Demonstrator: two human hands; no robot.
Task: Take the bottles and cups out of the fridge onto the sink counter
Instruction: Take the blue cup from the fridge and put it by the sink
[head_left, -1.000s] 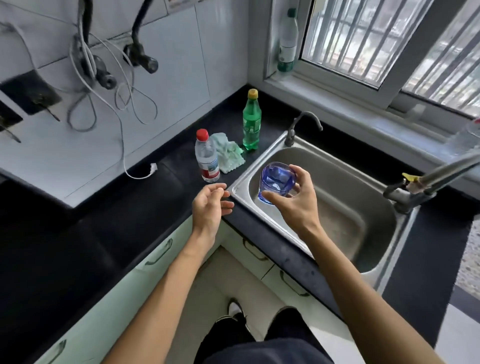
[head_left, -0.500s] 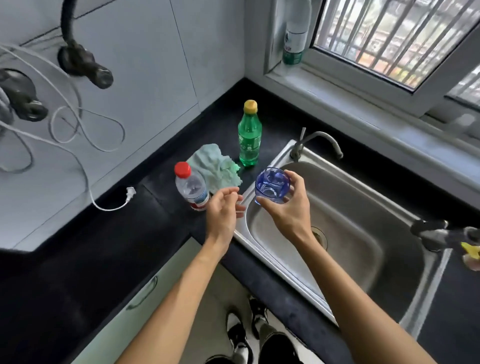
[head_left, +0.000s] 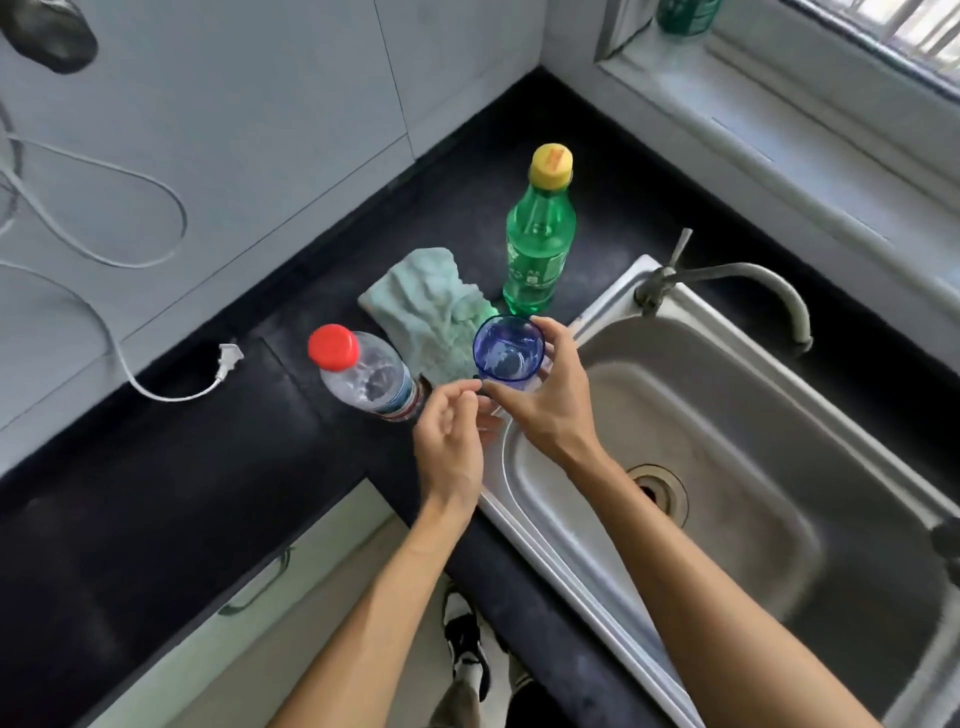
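Right hand (head_left: 550, 410) in the middle of the frame, fingers wrapped round a blue cup (head_left: 508, 349), open side up, over the black counter (head_left: 218, 457) by the left rim of the sink (head_left: 613, 332). Left hand (head_left: 449, 447) just beside it, fingers curled loosely, holding nothing. Clear bottle with red cap (head_left: 363, 376) at left, green bottle with yellow cap (head_left: 537, 244) above, light green cloth (head_left: 423, 312) between them.

Brushed steel, dark stone, clear plastic

The sink (head_left: 737, 457) is dull brushed metal; the counter (head_left: 218, 467) smooth glossy black; the blue cup (head_left: 508, 349) and both bottles (head_left: 537, 244) translucent plastic; the green cloth (head_left: 426, 306) soft, rumpled.
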